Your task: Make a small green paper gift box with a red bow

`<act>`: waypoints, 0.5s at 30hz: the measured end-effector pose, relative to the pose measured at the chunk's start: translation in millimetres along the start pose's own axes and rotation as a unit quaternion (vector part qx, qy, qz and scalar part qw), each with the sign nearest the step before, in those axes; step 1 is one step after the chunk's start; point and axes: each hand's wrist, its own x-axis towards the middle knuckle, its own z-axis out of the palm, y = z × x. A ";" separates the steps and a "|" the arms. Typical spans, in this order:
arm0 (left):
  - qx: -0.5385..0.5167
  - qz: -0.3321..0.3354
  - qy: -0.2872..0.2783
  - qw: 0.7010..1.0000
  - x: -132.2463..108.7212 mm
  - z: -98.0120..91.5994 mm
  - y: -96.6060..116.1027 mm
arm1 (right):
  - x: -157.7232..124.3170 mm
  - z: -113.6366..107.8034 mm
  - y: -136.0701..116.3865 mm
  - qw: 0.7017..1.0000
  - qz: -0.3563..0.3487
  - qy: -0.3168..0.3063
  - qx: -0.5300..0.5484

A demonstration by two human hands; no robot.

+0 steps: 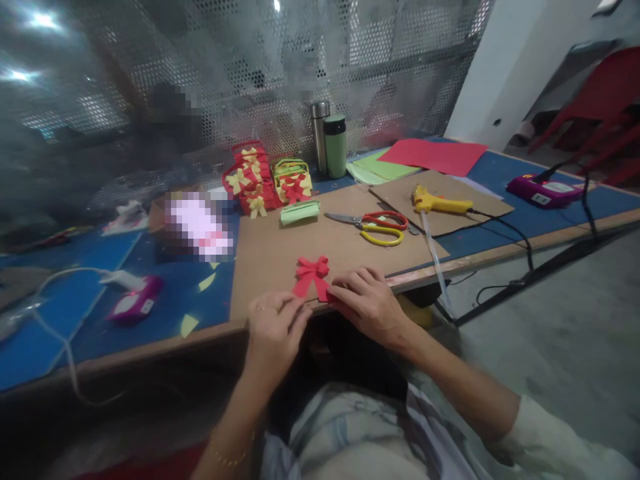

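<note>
A red paper bow (313,269) lies on a brown cardboard sheet (273,257) near the table's front edge, its loops pointing away from me and two tails towards me. My left hand (275,327) pinches the end of the left tail between thumb and fingers. At the right tail, my right hand (369,303) has its fingers closed on the paper; its fingertips hide the tail's outer edge. Beyond the bow lie scissors (373,223) with one red and one yellow handle, and a rolled piece of light green paper (300,213).
Bow-covered red paper baskets (250,183) and a yellow one (294,180) stand behind, beside a green tumbler (335,147) and steel flask (320,137). A yellow glue gun (440,202), coloured paper sheets (435,155) and purple power strips (545,190) with cables lie around.
</note>
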 end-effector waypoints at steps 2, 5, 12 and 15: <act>-0.064 -0.046 0.012 0.997 0.7 -4.0 0.8 | -2.1 0.9 1.9 1.000 -0.007 0.026 0.003; -0.132 -0.137 0.019 0.982 5.5 -8.5 -10.4 | -4.3 -0.6 4.9 0.998 -0.015 0.052 0.018; -0.165 -0.230 -0.168 0.944 61.7 -5.6 -49.5 | -12.4 -7.2 9.8 0.998 0.024 0.062 0.006; -0.218 -0.223 -0.198 0.929 89.9 1.3 -41.7 | -19.4 -12.7 7.0 0.997 0.035 0.067 -0.031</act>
